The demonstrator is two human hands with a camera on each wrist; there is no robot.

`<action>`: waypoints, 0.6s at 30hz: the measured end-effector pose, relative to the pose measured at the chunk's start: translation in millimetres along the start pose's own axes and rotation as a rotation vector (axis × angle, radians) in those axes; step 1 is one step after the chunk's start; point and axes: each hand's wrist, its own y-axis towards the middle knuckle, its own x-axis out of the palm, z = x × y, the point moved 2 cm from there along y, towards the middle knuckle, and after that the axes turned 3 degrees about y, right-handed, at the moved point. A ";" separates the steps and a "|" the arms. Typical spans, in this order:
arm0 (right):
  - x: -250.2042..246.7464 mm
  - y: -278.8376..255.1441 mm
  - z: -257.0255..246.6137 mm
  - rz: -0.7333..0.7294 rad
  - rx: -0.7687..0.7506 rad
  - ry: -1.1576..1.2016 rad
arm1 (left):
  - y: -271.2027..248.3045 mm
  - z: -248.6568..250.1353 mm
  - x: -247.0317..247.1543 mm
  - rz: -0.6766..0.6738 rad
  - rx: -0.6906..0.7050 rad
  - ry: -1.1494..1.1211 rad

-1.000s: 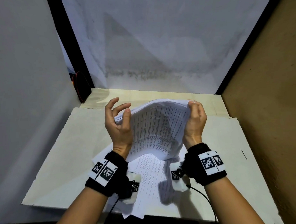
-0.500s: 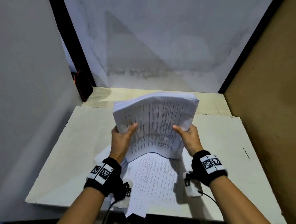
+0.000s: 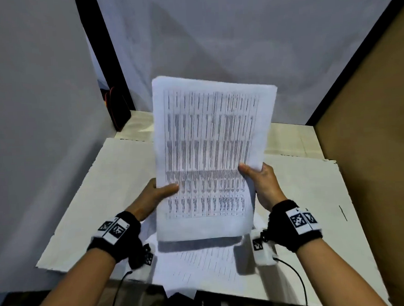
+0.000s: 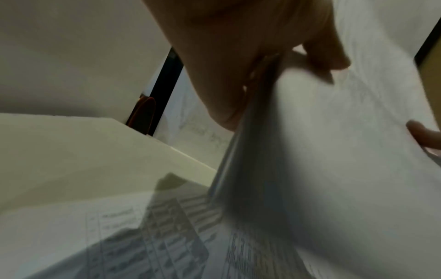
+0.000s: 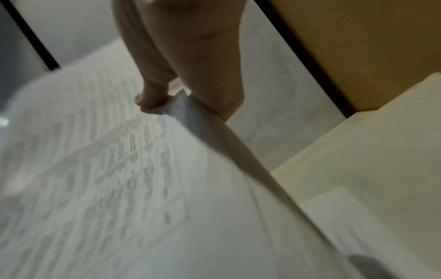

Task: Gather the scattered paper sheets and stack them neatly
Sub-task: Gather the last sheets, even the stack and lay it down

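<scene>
A thick bundle of printed paper sheets (image 3: pixel 210 147) stands upright above the table, printed table facing me. My left hand (image 3: pixel 156 194) grips its left edge, thumb on the front. My right hand (image 3: pixel 260 182) grips the right edge the same way. In the left wrist view the bundle's edge (image 4: pixel 257 151) runs down from my left hand (image 4: pixel 238 66). The right wrist view shows my thumb (image 5: pixel 152 94) pressed on the printed face (image 5: pixel 107 179). More printed sheets (image 3: pixel 203 264) lie loose on the table under the bundle, reaching past the near edge.
A pale cardboard sheet (image 3: pixel 81 212) covers the tabletop. A grey wall stands close on the left and a brown board (image 3: pixel 371 118) on the right. A dark object with an orange rim (image 3: pixel 115 106) leans in the far left corner. Cables hang from both wristbands.
The bundle was curled and held by its top; both hands shifted down to its sides, and it now stands straight and higher, flattened out.
</scene>
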 end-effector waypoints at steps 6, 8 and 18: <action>20.2 16.3 3.1 -0.047 0.036 -0.085 | 5.1 -6.9 -11.4 0.078 -0.035 0.148; 22.2 18.6 19.3 -0.146 0.112 -0.137 | 0.3 -22.3 -16.9 0.146 -0.042 0.192; -95.9 15.9 118.6 0.351 0.643 -0.903 | -59.4 -92.4 -75.4 0.431 -0.252 0.210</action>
